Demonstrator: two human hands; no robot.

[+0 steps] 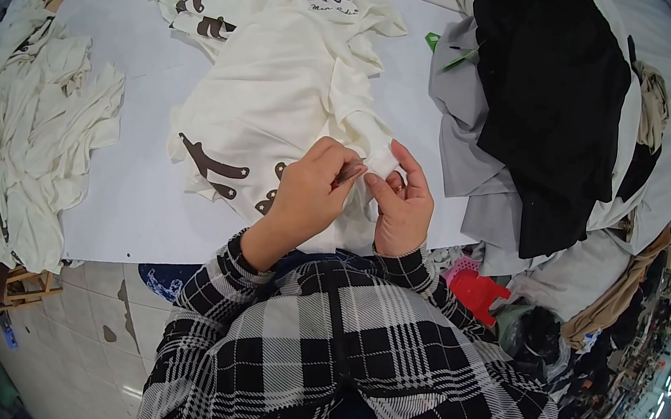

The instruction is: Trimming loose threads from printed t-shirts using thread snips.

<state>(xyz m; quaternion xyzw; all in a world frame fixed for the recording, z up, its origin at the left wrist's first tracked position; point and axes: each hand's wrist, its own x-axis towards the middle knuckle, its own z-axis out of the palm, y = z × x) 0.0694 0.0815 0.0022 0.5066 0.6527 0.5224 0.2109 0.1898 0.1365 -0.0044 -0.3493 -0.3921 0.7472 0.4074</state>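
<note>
A cream-white garment point(268, 106) with dark brown printed shapes is spread over the white table in front of me. My left hand point(314, 188) is closed in a pinch around a small metallic tool point(348, 172); most of it is hidden by the fingers, so its exact kind is unclear. The tool's tip touches or nearly touches the cloth beside my right hand. Thumb and fingers of my right hand point(407, 202) pinch a raised edge of the same garment, close to the tool.
Crumpled cream garments point(28, 141) are heaped on the left of the white table point(137, 220). Black cloth point(547, 111) lies over grey cloth point(485, 179) at the right, with a small green object point(432, 41) beside it. A red object point(475, 293) sits below the table's right edge.
</note>
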